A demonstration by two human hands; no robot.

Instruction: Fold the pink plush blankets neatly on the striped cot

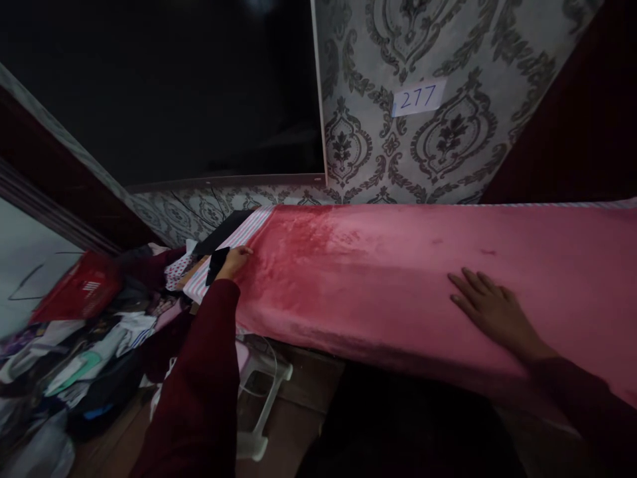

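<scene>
A long pink plush cloth [378, 285] covers a narrow raised surface in front of me, darker red and rumpled towards its left end. My left hand [235, 262] is at that end, its fingers pinched together on the pink cloth's edge. Under the left wrist lies a small black piece [217, 265], too dark to name. Striped fabric [251, 228] shows from beneath the cloth there. Over on the right, my right hand [485, 305] rests flat on the pink cloth, fingers spread and holding nothing.
Clothes [114, 345] are heaped on the left, with a red bag [79, 285] on top. A white plastic stool [266, 405] stands below the cloth. Behind are a large dark screen [199, 93] and patterned wall [448, 146] bearing a paper label [419, 97] marked 277.
</scene>
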